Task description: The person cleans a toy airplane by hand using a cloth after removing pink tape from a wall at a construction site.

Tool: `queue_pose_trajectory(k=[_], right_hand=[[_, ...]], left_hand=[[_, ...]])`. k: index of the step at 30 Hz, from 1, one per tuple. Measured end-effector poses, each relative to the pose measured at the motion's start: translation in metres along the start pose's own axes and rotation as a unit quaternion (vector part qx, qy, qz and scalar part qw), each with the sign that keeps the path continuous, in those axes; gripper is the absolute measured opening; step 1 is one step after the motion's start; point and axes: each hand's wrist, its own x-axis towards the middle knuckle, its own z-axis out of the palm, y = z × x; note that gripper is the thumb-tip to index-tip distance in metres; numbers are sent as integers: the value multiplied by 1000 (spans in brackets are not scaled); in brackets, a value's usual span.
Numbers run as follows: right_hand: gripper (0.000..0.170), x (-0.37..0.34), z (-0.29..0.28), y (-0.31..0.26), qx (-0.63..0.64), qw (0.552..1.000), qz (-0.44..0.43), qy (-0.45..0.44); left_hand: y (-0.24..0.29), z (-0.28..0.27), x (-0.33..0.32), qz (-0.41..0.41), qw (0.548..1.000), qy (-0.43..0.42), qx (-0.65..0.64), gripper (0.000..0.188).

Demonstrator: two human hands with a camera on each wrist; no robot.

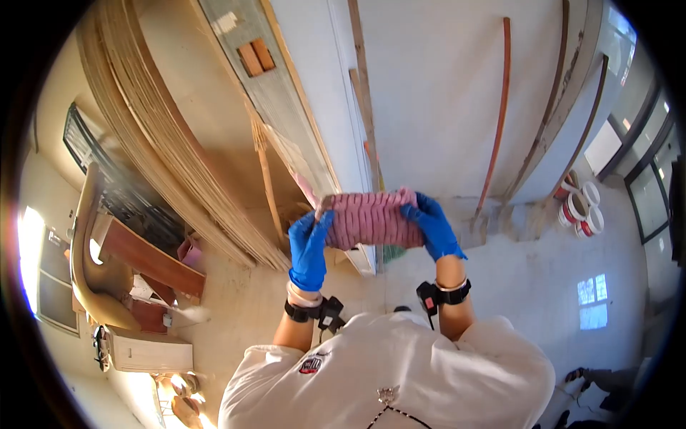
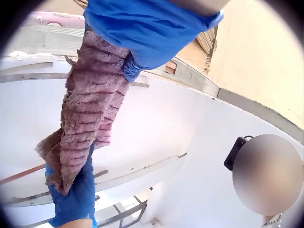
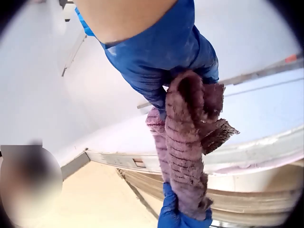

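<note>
I have the pink cloth (image 1: 373, 220) stretched between both gloved hands, out in front of the white shirt (image 1: 386, 379). The left hand (image 1: 308, 250) is clamped on its left end, fingers bent around the edge; the right hand (image 1: 437, 229) pinches the opposite end. The cloth's ribbed middle spans the gap between them, and my wrist views show it folded in layers, with ragged edges. Ahead and left of the shirt stand the long boards (image 1: 153, 136); well off to its right sit the buckets (image 1: 574, 209).
</note>
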Motion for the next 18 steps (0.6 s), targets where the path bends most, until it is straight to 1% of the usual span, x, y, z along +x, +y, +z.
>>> queue_pose_trajectory(k=[1, 3, 7, 8, 9, 10, 12, 13, 15, 16, 18], right_hand=[[47, 0, -11, 2, 1, 1000, 7, 8], [44, -3, -27, 5, -47, 999, -22, -6], [45, -19, -31, -5, -22, 999, -36, 3], [47, -27, -27, -8, 47, 998, -19, 33], [49, -30, -26, -10, 114, 991, -5, 62], [49, -29, -28, -11, 114, 991, -8, 64], [50, -29, -33, -12, 140, 986, 22, 88], [50, -27, -38, -13, 138, 986, 21, 90], [47, -22, -47, -12, 172, 982, -19, -77], [47, -23, -52, -8, 172, 982, -19, -78], [42, -25, -57, -3, 117, 992, 32, -17]], left_hand=[[-1, 2, 1, -3, 1000, -2, 18, 13], [2, 4, -2, -14, 1000, -3, 15, 14], [-6, 6, 1, -20, 1000, -5, -18, 20], [-11, 4, 3, -18, 999, -6, -35, 21], [-12, 2, 5, -18, 999, -21, -23, 23], [-13, 2, 5, -17, 999, -23, -24, 23], [-8, 6, 4, -53, 997, -7, -51, 23], [-4, 9, 1, -59, 996, -10, -68, 23], [-8, 6, 0, -59, 995, -10, -74, 25], [-11, 5, 0, -58, 995, -9, -79, 26], [-16, 4, 1, -59, 994, -20, -91, 28]])
